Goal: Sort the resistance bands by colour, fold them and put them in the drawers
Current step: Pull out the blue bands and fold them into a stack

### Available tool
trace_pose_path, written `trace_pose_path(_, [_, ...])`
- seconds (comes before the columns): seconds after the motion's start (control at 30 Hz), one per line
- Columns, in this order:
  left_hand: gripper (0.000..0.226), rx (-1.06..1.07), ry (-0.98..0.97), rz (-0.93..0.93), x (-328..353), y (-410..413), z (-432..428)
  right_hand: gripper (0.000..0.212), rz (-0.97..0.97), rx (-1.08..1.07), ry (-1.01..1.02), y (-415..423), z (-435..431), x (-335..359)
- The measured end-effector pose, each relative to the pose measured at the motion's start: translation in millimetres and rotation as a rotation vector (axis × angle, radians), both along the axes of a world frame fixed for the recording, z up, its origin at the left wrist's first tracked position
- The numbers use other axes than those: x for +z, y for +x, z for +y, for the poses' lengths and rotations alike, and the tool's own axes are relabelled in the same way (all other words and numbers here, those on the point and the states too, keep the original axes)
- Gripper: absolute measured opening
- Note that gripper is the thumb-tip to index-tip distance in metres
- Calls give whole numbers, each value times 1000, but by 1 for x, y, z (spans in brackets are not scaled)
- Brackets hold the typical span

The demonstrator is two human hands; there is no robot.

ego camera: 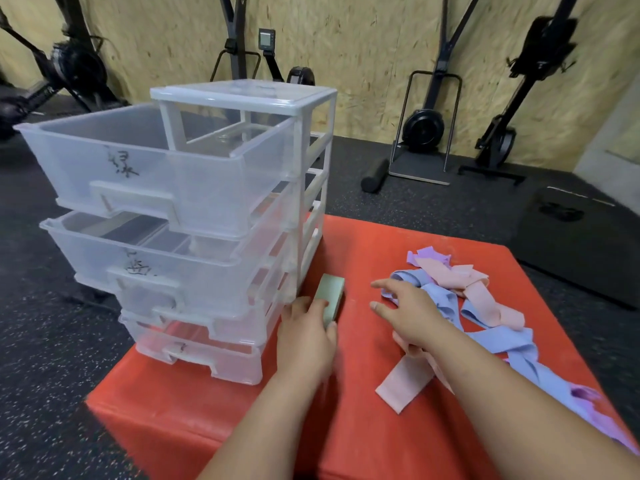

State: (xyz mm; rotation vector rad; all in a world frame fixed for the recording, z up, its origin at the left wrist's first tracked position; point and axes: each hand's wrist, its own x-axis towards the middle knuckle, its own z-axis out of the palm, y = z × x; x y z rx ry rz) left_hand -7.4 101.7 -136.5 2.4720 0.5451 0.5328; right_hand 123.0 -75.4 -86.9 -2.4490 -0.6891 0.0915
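A clear plastic drawer unit (313,109) stands on the left of a red box (367,251). All its drawers are pulled out in steps, the top drawer (104,150) furthest out. My left hand (304,337) grips a folded green band (329,296) lying on the red top just right of the unit. My right hand (407,310) hovers with fingers spread over the near edge of a loose pile of blue bands (502,341), pink bands (485,296) and purple bands (429,254). One pink band (401,386) trails out from under my right forearm.
Black speckled gym flooring surrounds the red box. Exercise machines (426,123) and a black foam roller (374,174) stand along the wooden back wall. A black box (581,244) sits on the floor at the right.
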Motion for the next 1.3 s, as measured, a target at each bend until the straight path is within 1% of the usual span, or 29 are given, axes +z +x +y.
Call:
trace_pose_path(0.13, [44, -96, 94, -17, 4, -22, -12, 49, -64, -68, -143, -33, -47, -2])
trace_pose_path(0.33, [49, -319, 189, -48, 8, -57, -47, 47, -85, -153, -218, -90, -120, -7])
trace_pose_path(0.47, [50, -476, 227, -5, 7, -79, -73, 45, -117, -225, -276, -124, -167, -20])
trace_pose_path(0.6, [51, -576, 250, 92, 5, -99, -94, 47, -109, -321, -244, -154, -201, -33])
trace_pose_path(0.73, [53, -622, 251, 128, 5, -106, -110, 46, -97, -362, -202, -171, -212, -43])
trace_pose_path(0.9, [55, -624, 261, 138, 2, -92, -122, 41, -142, -379, -166, -162, -221, -63])
trace_pose_path(1.07, [56, -619, 297, 171, -11, -68, -126, 36, -228, -434, -151, -132, -215, -62])
trace_pose_path(1.13, [55, -614, 317, 176, -15, -55, -126, 33, -270, -441, -201, -119, -208, -62])
trace_pose_path(1.23, [50, -597, 307, 151, -20, -38, -125, 25, -299, -485, -372, -97, -195, -57])
trace_pose_path(1.3, [50, -593, 296, 145, -20, -30, -124, 30, -275, -483, -492, -84, -187, -56])
